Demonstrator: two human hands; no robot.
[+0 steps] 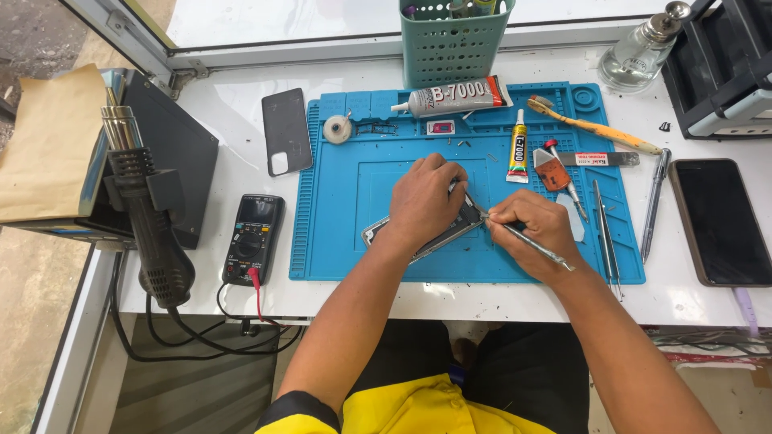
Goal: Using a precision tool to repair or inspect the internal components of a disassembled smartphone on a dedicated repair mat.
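Left hand (424, 199) presses flat on an opened phone (418, 235) lying on the blue mat (338, 201), long axis diagonal, running lower-left to upper-right. Right hand (537, 229) is closed around a metal tool (527, 239), tip at the phone's upper-right edge. Bare mat lies left of the hands; tweezers (605, 229) crowd the right.

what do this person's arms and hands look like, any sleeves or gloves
Both hands are bare: no gloves, and no rings or watch that I can see on the left hand or the right hand. The forearms are uncovered to above the elbow. The left arm ends in a short yellow sleeve with a dark cuff band. The right sleeve is out of view.
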